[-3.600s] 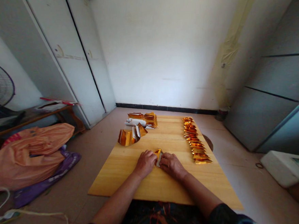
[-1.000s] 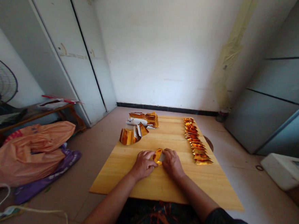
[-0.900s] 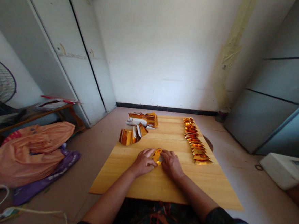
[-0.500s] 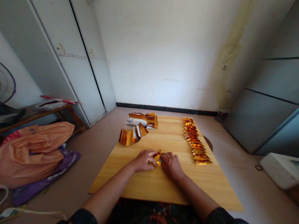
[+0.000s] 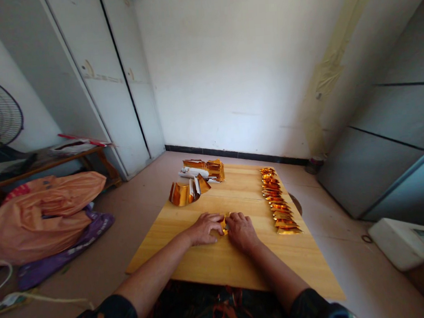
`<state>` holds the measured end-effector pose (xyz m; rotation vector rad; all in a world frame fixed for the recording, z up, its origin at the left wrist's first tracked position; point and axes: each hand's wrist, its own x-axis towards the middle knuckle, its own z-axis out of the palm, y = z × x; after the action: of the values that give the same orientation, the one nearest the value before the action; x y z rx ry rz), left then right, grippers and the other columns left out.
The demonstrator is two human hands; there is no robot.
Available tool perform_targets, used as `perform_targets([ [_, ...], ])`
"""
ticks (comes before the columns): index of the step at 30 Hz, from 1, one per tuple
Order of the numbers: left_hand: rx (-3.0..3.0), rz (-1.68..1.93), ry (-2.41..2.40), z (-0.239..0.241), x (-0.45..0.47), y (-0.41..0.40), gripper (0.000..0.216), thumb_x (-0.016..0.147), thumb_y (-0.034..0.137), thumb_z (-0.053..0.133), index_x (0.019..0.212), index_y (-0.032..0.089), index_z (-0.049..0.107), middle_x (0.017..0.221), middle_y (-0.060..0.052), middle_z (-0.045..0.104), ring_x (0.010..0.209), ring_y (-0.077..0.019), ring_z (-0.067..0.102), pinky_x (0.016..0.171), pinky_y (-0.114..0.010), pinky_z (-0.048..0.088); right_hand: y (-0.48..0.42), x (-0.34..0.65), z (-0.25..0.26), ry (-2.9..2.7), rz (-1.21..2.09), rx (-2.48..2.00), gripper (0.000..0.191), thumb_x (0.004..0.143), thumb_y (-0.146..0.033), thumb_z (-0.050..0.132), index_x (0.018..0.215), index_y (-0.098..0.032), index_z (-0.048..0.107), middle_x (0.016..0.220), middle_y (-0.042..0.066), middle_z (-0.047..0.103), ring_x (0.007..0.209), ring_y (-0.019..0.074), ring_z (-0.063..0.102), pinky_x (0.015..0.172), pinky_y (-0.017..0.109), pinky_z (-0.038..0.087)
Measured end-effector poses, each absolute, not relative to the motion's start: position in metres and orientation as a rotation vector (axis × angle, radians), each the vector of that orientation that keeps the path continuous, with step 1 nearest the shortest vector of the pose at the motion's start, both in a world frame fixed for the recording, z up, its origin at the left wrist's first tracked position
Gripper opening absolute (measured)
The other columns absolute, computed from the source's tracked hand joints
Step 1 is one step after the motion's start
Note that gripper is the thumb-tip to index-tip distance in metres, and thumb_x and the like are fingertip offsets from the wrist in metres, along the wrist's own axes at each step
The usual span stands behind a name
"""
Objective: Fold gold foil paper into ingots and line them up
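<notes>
Two bare hands of mine meet over one small piece of gold foil paper (image 5: 224, 225), which lies on the wooden board (image 5: 219, 262) in front of me, nearer my edge than the far one. My left hand (image 5: 204, 228) comes at it from its left side, fingers bent and tips at the foil, the thumb standing apart from the forefinger; whether they truly pinch it I cannot tell. My right hand (image 5: 242, 230) lies over the other side, fingers curled down, their tips partly hidden, so I cannot tell whether they grip or only press. I judge the paper to be next to no weight, thin and springy, ready to hold a crease yet easy to crumple or tear, and a little slippery on its shiny face. It is best held lightly by its two side edges, with fingertips against the board, leaving its middle unsquashed. What shows of it between my hands is a narrow strip, its longer way running away from me, the far end leaning slightly right; its full outline is covered, so its true long axis I cannot tell. To the right, well apart, the row of folded gold pieces (image 5: 279, 205) runs away from me, the nearer pieces lying crosswise. Beyond my left hand sit the curved gold sheets (image 5: 181, 195).
</notes>
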<state>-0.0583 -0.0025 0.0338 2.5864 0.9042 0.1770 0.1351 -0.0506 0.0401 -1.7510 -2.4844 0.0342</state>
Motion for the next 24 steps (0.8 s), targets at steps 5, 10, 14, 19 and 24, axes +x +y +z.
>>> perform_targets([
  [5, 2.592, 0.214, 0.863, 0.033, -0.060, -0.002, 0.030, 0.068, 0.023, 0.067, 0.097, 0.031, 0.068, 0.142, -0.002, 0.045, 0.130, -0.0270, 0.040, 0.105, -0.045, 0.028, -0.051, 0.131, 0.043, -2.499, 0.031, -1.791, 0.029, 0.089, -0.026, 0.044, 0.115, -0.023, 0.055, 0.121, 0.010, 0.054, 0.107, 0.0246, 0.046, 0.082, 0.037, 0.035],
  [10, 2.601, 0.234, 0.851, 0.030, -0.061, -0.001, 0.031, 0.071, 0.021, 0.065, 0.100, 0.031, 0.068, 0.141, -0.002, 0.046, 0.130, -0.0260, 0.041, 0.104, -0.043, 0.029, -0.050, 0.134, 0.049, -2.518, 0.074, -1.799, 0.028, 0.090, -0.027, 0.042, 0.114, -0.026, 0.057, 0.118, 0.009, 0.056, 0.106, 0.0241, 0.046, 0.082, 0.037, 0.036],
  [14, 2.630, 0.267, 0.857, 0.030, -0.059, -0.003, 0.029, 0.076, 0.021, 0.059, 0.102, 0.032, 0.066, 0.137, -0.001, 0.050, 0.127, -0.0236, 0.043, 0.103, -0.039, 0.030, -0.046, 0.144, 0.054, -2.547, 0.123, -1.726, 0.030, 0.092, -0.030, 0.041, 0.119, -0.031, 0.055, 0.122, 0.005, 0.055, 0.109, 0.0233, 0.045, 0.084, 0.038, 0.036],
  [19, 2.631, 0.377, 0.872, 0.032, -0.057, -0.007, 0.032, 0.078, 0.020, 0.056, 0.108, 0.030, 0.061, 0.130, 0.000, 0.056, 0.124, -0.0214, 0.046, 0.103, -0.035, 0.030, -0.040, 0.152, 0.053, -2.578, 0.150, -1.664, 0.032, 0.092, -0.037, 0.043, 0.122, -0.034, 0.053, 0.124, 0.003, 0.056, 0.110, 0.0230, 0.045, 0.088, 0.041, 0.034],
  [24, 2.595, 0.461, 0.939, 0.033, -0.053, -0.009, 0.027, 0.076, 0.020, 0.057, 0.103, 0.025, 0.057, 0.115, -0.001, 0.063, 0.107, -0.0187, 0.055, 0.095, -0.031, 0.036, -0.039, 0.151, 0.050, -2.575, 0.155, -1.676, 0.033, 0.092, -0.035, 0.044, 0.123, -0.036, 0.052, 0.124, 0.003, 0.055, 0.111, 0.0222, 0.045, 0.089, 0.042, 0.033],
])
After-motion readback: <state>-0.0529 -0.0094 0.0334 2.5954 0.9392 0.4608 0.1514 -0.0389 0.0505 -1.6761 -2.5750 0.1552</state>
